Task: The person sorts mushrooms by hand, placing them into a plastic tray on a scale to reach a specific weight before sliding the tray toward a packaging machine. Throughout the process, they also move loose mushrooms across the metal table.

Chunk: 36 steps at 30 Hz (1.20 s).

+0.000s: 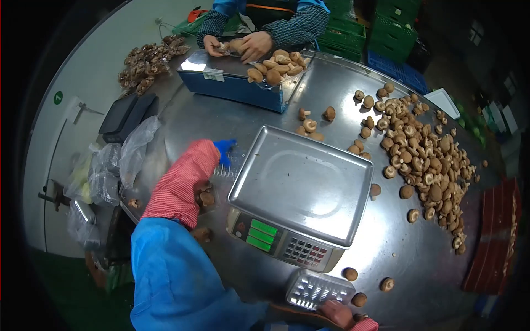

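Observation:
My left hand [224, 152], in a blue glove, is left of the scale with its fingers apart. Just below it lies a clear plastic tray [225, 170], partly covered by the hand. At the front edge of the table my right hand [338, 314] grips another clear plastic tray [314, 288] by its near side; its fingertips are partly hidden. Between my hands stands a weighing scale [301, 185] with a bare metal pan and lit green displays. Several shiitake mushrooms [359, 299] lie close to the right-hand tray, and a few more [206, 198] beside my left sleeve.
A large heap of shiitake mushrooms [428, 160] covers the table's right side. Across the table, a co-worker's hands [256, 46] handle mushrooms above a blue-sided scale [232, 91]. Plastic bags [138, 151] hang at the left edge. Green crates [393, 33] stand behind.

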### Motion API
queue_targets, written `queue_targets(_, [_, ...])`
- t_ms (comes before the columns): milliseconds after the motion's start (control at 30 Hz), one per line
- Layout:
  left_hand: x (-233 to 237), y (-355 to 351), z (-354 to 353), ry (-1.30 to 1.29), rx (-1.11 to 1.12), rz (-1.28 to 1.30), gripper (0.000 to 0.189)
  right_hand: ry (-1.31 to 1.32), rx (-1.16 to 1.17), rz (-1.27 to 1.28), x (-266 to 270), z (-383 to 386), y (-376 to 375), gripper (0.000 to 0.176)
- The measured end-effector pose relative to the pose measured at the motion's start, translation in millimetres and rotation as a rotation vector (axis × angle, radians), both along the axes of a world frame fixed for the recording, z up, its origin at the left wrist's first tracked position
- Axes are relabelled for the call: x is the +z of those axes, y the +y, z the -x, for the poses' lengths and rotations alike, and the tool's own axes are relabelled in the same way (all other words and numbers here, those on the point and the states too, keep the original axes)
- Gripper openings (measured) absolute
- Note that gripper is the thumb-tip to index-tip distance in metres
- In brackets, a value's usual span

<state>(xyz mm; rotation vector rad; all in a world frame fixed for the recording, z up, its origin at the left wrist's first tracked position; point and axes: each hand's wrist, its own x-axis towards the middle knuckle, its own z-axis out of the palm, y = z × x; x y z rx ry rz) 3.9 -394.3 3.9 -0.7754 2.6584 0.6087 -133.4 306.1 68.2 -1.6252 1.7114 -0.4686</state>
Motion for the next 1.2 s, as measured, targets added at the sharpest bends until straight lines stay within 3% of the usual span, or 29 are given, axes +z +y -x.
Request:
queue_targets(33, [10, 22, -3, -0.133, -0.023, 0.073, 0.109, 0.017, 0.0, 0.031, -6, -2, 3, 0.018])
queue_targets(133, [38, 48, 13, -0.253, -0.007, 0.21, 0.122, -0.01, -0.015, -0.014, 4, -2, -2, 0.019])
queue_targets(267, [50, 56, 24, -0.387, 0.025, -0.012, 0.121, -0.011, -0.034, 0.043, 0, -5, -2, 0.024])
queue_targets(400, [68, 76, 31, -0.462, 0.027, 0.054, 0.107, 0.054, -0.044, 0.106, 18, -6, -15, 0.012])
queue_targets(567, [29, 93, 14, -0.447, 0.038, 0.228, 0.099, 0.087, -0.071, 0.185, 8, -9, -10, 0.013])
queue_targets(667, [22, 108, -3, -0.276, 0.217, 0.226, 0.046, 0.1, -0.06, 0.166, 7, -10, -11, 0.014])
queue_targets(733, [52, 117, -4, -0.365, 0.118, 0.211, 0.086, 0.109, -0.074, 0.182, 9, -13, -14, 0.015])
queue_targets(800, [66, 118, -7, -0.4, 0.088, 0.17, 0.109, 0.133, -0.058, 0.191, 8, -13, -14, 0.015])
queue_targets(867, [69, 103, -13, -0.383, 0.12, 0.113, 0.115, 0.139, -0.057, 0.212, 10, -15, -14, 0.015])
queue_targets(967, [86, 100, -24, -0.182, 0.511, 0.168, 0.11, 0.225, -0.038, 0.266, 17, -19, -15, 0.015])
queue_targets(1100, [38, 87, -34, 0.174, 0.58, 0.326, 0.096, 0.296, 0.011, 0.328, 27, -18, -20, 0.015])
queue_targets(1200, [85, 105, -60, 0.43, 0.657, 0.337, 0.096, 0.28, -0.002, 0.31, 28, -17, -21, 0.015])
